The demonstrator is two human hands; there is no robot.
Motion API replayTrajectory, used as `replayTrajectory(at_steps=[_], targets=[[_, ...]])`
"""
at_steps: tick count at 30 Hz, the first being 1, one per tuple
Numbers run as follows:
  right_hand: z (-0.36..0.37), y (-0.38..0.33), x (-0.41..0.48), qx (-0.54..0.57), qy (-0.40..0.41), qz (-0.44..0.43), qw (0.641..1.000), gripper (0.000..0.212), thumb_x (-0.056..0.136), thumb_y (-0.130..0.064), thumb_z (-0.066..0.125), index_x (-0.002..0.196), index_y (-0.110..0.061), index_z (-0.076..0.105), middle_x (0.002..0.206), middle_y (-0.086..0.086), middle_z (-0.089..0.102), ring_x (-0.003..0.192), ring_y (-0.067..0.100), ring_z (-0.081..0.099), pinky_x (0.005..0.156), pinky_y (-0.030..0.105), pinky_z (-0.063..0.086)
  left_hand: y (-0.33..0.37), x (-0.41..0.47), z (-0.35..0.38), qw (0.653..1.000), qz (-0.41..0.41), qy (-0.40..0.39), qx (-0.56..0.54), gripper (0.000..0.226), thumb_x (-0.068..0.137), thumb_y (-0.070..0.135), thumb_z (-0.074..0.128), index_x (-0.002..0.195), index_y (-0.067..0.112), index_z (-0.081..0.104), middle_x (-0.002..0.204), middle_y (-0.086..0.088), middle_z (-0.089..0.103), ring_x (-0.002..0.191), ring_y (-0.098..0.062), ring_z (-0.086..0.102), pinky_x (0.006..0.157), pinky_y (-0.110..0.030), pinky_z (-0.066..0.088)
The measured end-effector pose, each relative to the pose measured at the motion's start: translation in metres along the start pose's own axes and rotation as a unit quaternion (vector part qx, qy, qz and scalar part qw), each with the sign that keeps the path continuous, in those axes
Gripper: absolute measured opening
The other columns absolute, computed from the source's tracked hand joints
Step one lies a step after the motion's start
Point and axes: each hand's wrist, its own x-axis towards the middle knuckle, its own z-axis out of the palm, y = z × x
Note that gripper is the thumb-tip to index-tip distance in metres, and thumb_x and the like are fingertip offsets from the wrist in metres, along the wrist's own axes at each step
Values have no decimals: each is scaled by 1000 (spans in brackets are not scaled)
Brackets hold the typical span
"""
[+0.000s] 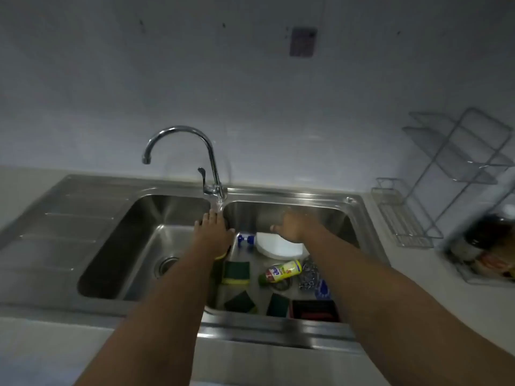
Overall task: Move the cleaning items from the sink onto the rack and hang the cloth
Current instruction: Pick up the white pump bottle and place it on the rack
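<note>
A stainless steel double-basin sink [292, 195] is set into a pale countertop [412, 263] below a plain wall. On the floor of its right basin lie a white plastic bottle with a blue cap [278, 246], a yellow dish-soap bottle with a green cap [282, 271], a silvery steel-wool scourer [308, 274], three green-and-yellow sponges [237, 273] and a dark red-edged block [313, 309], possibly a brush. The left basin holds only its round drain [167, 264]. On the countertop to the right stand a tiered wire rack [412, 218] and a blurred cluster of bottles [485, 240].
</note>
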Motion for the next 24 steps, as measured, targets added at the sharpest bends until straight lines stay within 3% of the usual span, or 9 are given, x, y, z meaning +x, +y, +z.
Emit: replayTrajectory(at_steps=[3, 6, 13, 24], targets=[[33, -8, 33, 22, -31, 17, 999, 68, 89, -60, 42, 127, -5, 57, 144, 17, 47, 127, 35, 49, 105, 42, 42, -20, 21, 26, 999, -37, -7, -16, 68, 100, 41, 30, 151, 4, 4, 160, -17, 2, 148, -32, 4, 120, -46, 9], [66, -17, 61, 22, -71, 24, 997, 75, 89, -58, 46, 144, -6, 39, 154, 17, 32, 138, 35, 37, 112, 44, 34, -33, 38, 54, 999, -46, -8, -17, 66, 100, 40, 28, 151, 5, 2, 160, -16, -1, 149, -30, -1, 120, -45, 5], [119, -26, 123, 21, -99, 24, 995, 84, 84, -49, 61, 149, -10, 26, 157, 14, 25, 141, 36, 29, 115, 43, 29, -50, 74, 96, 999, -18, 30, -32, 62, 101, 39, 20, 151, 7, 0, 160, -15, -6, 149, -28, -7, 121, -42, 0], [180, -18, 176, -3, -112, 68, 991, 99, 81, -37, 70, 153, -17, 5, 162, 8, 6, 147, 34, 13, 119, 49, 17, -59, 88, 129, 995, -22, 100, -9, 59, 101, 39, 15, 151, 12, 1, 161, -10, -1, 149, -23, -5, 120, -41, 2]])
